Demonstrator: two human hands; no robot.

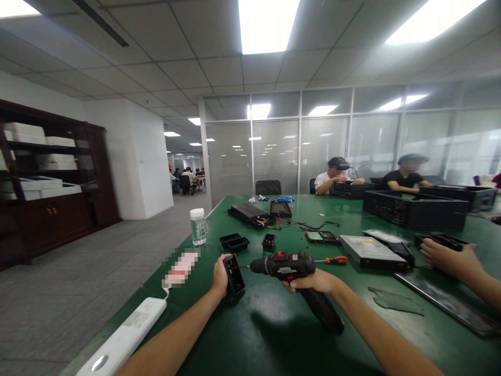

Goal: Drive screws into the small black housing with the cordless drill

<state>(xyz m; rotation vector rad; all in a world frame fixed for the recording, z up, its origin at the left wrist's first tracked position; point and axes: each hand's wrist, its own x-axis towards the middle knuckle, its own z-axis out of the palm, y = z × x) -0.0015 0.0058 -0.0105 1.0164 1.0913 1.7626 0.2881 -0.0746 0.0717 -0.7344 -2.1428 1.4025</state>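
Observation:
My left hand (221,275) grips a small black plastic box (235,275) by its left side, tilted with its hollow face to the right. My right hand (313,282) is wrapped round the handle of a black cordless drill (289,265). The drill points left, its bit (244,267) reaching the box; whether it touches a screw is too small to tell. Just beyond the box lie two more black plastic housings, a wider one (234,242) and a small one (268,242). Behind the drill is a screwdriver (335,260) with an orange and black handle.
A lidded clear bottle (198,227) and a white power strip (125,334) line the left table edge. An optical drive (371,250), a glass shard (394,301) and a flat dark panel (446,303) lie right. Another person's hand (454,258) holds a black part there. Two people sit at the far side.

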